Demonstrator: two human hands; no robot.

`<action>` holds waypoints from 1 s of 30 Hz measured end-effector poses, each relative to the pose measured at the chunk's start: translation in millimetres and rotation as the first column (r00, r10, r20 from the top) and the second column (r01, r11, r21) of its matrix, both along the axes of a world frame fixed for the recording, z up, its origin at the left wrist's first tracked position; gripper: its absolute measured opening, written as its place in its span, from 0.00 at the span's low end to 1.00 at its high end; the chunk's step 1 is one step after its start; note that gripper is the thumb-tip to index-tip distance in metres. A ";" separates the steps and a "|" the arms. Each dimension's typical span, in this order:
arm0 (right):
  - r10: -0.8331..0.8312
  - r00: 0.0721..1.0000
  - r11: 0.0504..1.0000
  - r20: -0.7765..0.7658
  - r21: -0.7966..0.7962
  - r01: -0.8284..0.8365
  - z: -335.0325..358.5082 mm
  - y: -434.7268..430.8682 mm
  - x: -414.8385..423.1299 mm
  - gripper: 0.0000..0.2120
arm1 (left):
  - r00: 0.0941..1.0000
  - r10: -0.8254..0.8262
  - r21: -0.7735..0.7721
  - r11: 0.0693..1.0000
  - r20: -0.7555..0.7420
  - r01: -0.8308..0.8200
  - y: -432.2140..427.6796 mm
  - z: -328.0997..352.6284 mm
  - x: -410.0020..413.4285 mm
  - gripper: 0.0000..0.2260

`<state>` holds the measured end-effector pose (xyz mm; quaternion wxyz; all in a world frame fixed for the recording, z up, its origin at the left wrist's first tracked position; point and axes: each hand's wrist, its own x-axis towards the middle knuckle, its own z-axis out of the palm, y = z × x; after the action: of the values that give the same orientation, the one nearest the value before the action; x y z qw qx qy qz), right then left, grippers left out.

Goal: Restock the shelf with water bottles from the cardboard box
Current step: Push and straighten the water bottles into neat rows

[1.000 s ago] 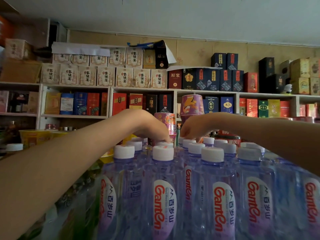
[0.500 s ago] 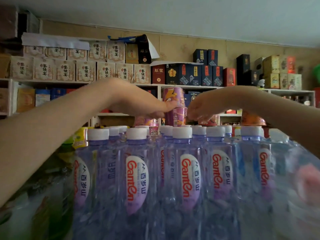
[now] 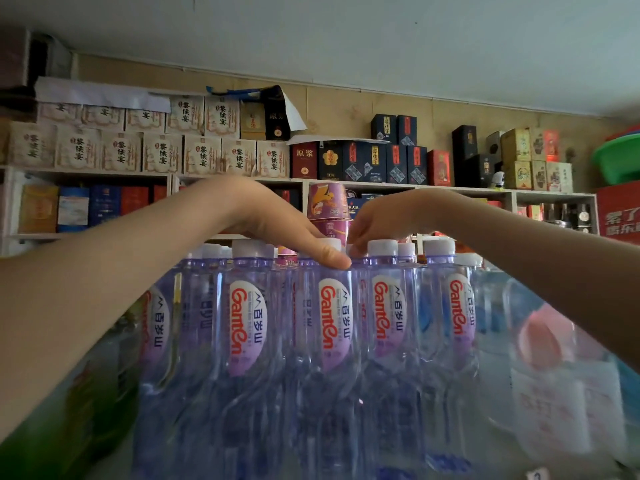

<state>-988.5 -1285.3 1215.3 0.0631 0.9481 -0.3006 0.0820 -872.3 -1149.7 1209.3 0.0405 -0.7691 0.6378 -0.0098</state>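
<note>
Both hands [image 3: 291, 230] atop water bottles [image 3: 332, 323]

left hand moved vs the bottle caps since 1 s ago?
Yes. The left hand has come nearer, from the rear caps to the front-row bottle, thumb on its neck.

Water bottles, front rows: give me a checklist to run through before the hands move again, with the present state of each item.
1. Front water bottles upright, labels facing out: ok.
2. White caps on the front bottles: ok.
3. Left hand reaching over the bottle tops, thumb at a bottle neck: ok.
4. Right hand at the caps; what its fingertips hold: cannot tell.
5. Purple cups stacked just behind the hands, clear of them: cannot tell.
6. Cardboard box within reach: cannot tell, out of view.
</note>
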 end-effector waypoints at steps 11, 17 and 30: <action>0.008 0.999 0.995 0.033 0.103 -0.012 -0.2 -5.6 -0.7 0.09 | 0.998 0.017 0.010 1.000 -0.057 -0.016 3.1 -1.5 -3.4 0.35; 0.042 0.997 0.999 0.062 -0.012 -0.041 1.2 12.0 -17.1 0.27 | 0.994 -0.085 0.031 0.996 -0.073 0.088 -0.5 -4.1 4.6 0.26; 0.223 0.975 0.956 0.008 0.196 -0.220 -0.5 8.3 -37.0 0.08 | 0.993 -0.114 0.015 0.993 -0.004 0.114 -7.0 3.6 16.7 0.34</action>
<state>-1025.5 -1277.0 1214.8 -0.0379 0.9780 -0.1985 0.0518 -855.6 -1156.6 1212.9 0.0446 -0.7312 0.6807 -0.0060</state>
